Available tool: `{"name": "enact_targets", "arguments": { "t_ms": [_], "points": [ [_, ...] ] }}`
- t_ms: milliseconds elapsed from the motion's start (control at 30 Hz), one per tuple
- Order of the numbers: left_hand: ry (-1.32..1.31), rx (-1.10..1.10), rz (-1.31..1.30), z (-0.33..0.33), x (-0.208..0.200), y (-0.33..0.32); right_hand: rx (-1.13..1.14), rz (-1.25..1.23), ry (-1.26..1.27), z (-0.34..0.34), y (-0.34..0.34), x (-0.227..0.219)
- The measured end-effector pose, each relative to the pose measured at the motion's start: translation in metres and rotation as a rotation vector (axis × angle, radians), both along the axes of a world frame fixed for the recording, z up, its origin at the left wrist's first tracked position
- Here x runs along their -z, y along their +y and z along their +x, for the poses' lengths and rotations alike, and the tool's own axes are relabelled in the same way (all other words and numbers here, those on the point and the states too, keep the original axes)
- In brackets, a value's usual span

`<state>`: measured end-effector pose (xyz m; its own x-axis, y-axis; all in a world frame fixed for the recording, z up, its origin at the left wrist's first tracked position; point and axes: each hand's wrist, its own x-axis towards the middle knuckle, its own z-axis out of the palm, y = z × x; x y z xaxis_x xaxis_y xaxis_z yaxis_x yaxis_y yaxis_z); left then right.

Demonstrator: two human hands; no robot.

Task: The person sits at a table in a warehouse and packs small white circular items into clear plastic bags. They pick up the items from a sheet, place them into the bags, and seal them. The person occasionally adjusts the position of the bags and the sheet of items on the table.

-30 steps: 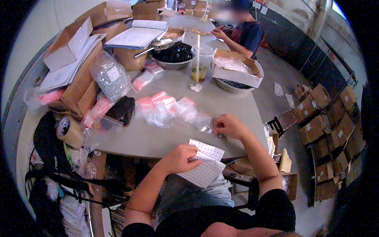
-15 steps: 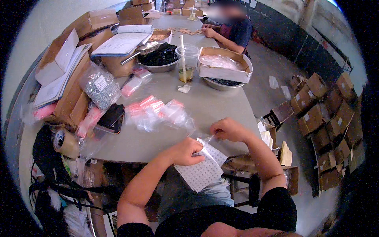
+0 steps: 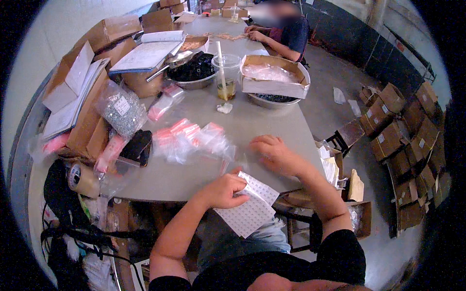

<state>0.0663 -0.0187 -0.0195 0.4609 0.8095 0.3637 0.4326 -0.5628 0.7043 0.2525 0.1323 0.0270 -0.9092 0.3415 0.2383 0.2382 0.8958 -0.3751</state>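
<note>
My left hand (image 3: pixel 225 191) is closed on white label sheets (image 3: pixel 248 211) covered in rows of small printed marks. The sheets hang over my lap at the table's near edge, one partly overlapping the other. Smeared by motion, my right hand (image 3: pixel 274 153) is over the table just beyond the sheets; its fingers do not show clearly, nor whether anything is in them. Left of it lies a spread pile of clear zip bags (image 3: pixel 179 140) with red-pink top edges. A loose clear bag (image 3: pixel 226 164) lies between this pile and my left hand.
Further up the table (image 3: pixel 199 109) are a plastic cup (image 3: pixel 226 77) with a straw, a white box (image 3: pixel 275 77) on a metal bowl, and a bowl of black parts (image 3: pixel 194 68). A bag of metal parts (image 3: pixel 121 109) leans at left. Another person (image 3: pixel 286 34) sits beyond; cartons (image 3: pixel 403 145) stack at right.
My right hand has moved away from the sheets, up and slightly left over the table. My left hand still holds the sheets in nearly the same place.
</note>
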Motion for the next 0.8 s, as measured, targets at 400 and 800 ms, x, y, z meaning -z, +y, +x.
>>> {"name": "enact_targets", "arguments": {
  "t_ms": [400, 800],
  "points": [
    [-0.055, -0.017, -0.093, 0.004, -0.005, 0.001, -0.168, 0.163, 0.006, 0.010, -0.001, -0.005],
    [-0.070, -0.012, -0.100, 0.002, -0.008, 0.002, -0.190, 0.396, -0.053, 0.028, -0.003, -0.001]
  ]
}}
